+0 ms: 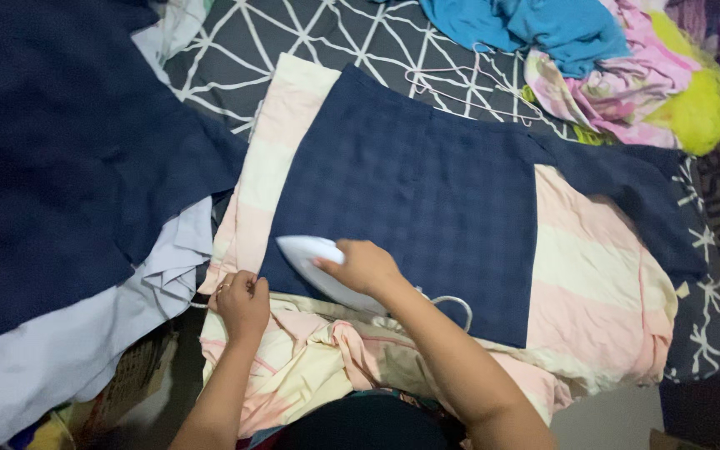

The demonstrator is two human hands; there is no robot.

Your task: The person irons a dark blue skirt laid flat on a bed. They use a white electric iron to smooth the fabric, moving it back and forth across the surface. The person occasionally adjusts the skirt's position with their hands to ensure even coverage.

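A dark blue checked garment (427, 192) lies spread flat over a pink and cream striped cloth (593, 292). My right hand (364, 267) grips the handle of a white iron (310, 258) that rests on the garment's near left corner, nose pointing left. My left hand (242, 304) pinches the near left edge of the striped cloth, just beside the garment's corner. A white cord (452, 304) loops out behind the iron.
A large dark blue cloth (52, 167) and a pale grey cloth (85, 333) lie at the left. A grey sheet with white line pattern (335, 33) is behind, with wire hangers (460, 83) and a heap of blue, pink and yellow clothes (610, 58) at the back right.
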